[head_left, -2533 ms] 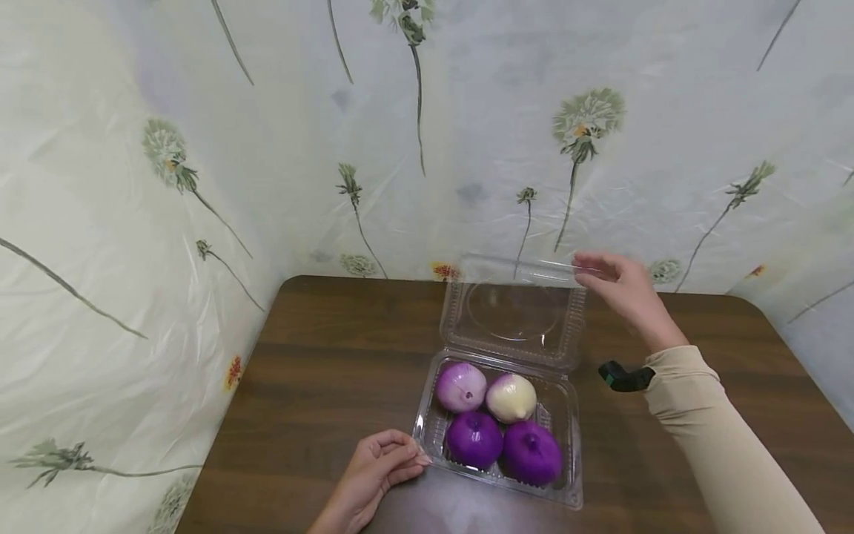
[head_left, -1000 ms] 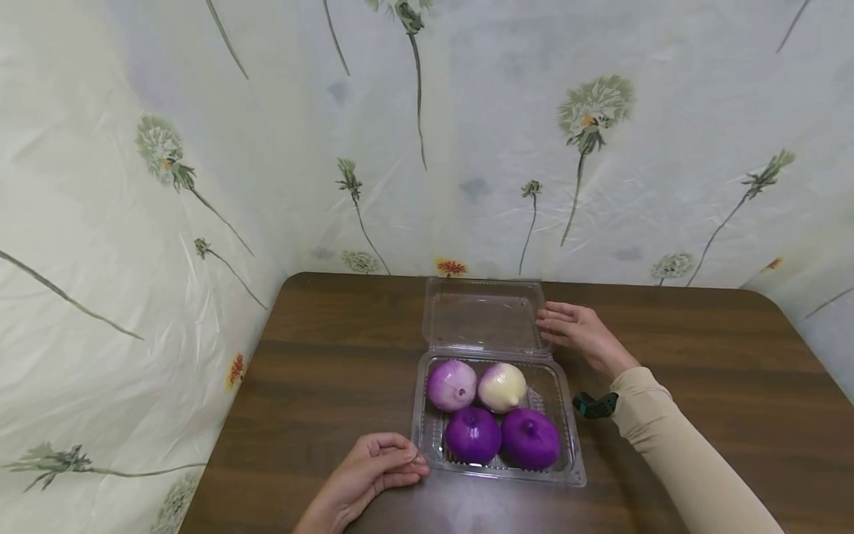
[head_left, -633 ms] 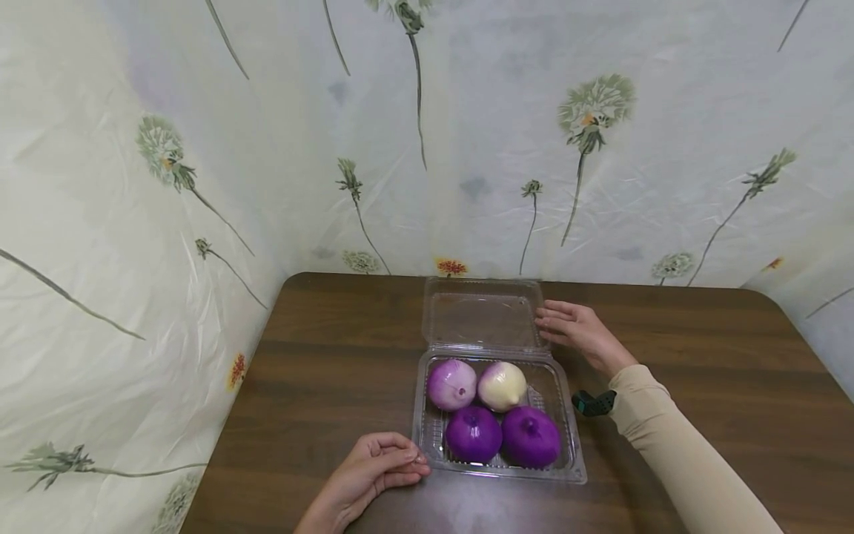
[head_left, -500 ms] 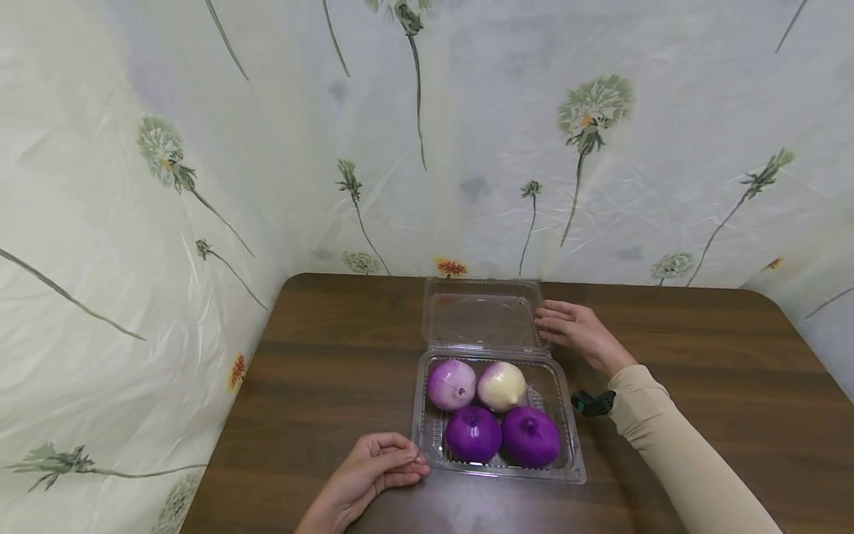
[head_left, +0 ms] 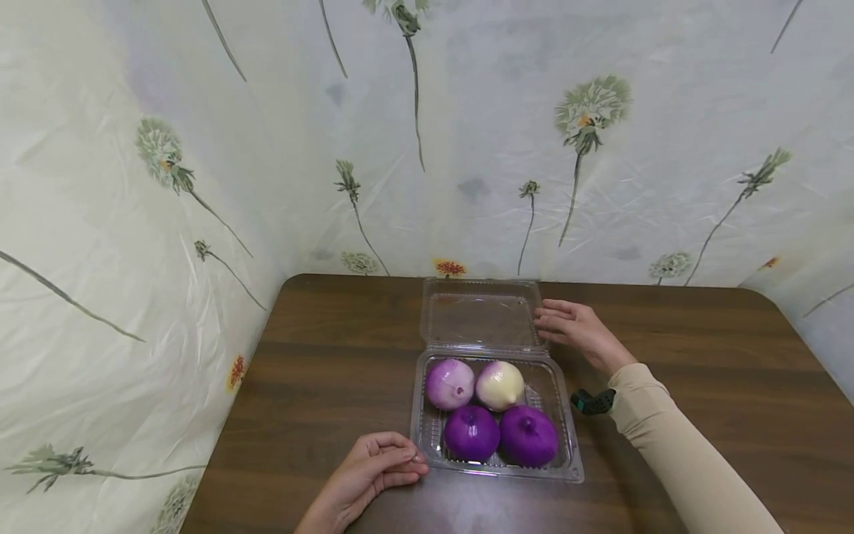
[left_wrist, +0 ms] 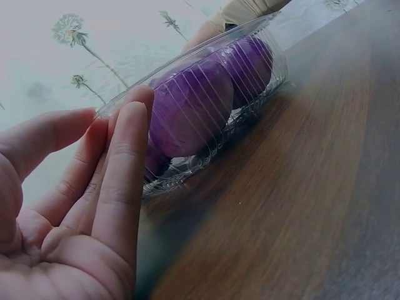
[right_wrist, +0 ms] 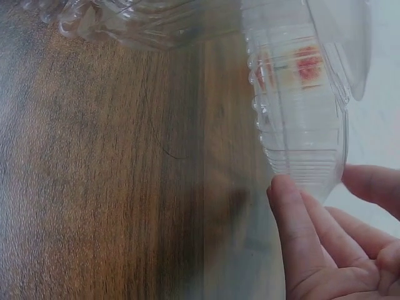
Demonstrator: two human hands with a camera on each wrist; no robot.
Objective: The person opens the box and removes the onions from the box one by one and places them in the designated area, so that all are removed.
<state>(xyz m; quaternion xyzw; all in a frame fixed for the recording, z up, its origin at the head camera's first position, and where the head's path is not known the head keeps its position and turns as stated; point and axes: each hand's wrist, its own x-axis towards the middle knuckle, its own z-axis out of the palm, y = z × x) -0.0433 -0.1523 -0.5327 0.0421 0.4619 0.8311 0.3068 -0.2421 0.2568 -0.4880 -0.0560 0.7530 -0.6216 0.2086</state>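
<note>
A clear plastic clamshell container [head_left: 574, 437] lies open on the table, its lid [head_left: 480, 319] folded back toward the wall. In its base sit peeled red onions: two deep purple ones [head_left: 471, 434] in front, a pale purple one [head_left: 450, 384] and a whitish one [head_left: 500, 386] behind. My left hand [head_left: 380, 471] pinches the rim at the front left corner between thumb and fingertips. My right hand [head_left: 582, 334] touches the right side of the lid with fingers nearly straight. In the right wrist view, the thumb [right_wrist: 372, 184] is at the lid's rim and the fingertips at its ribbed side wall.
The brown wooden table [head_left: 320, 386] backs onto a wall covered with dandelion-print sheeting [head_left: 467, 111]; the same sheeting runs along the left side. A dark wrist strap piece [head_left: 592, 402] sticks out from the right sleeve [head_left: 667, 430].
From 2.5 s ago, my right hand has lowered the raised lid backward and come down and left with it. Over the last second both hands have stayed in place.
</note>
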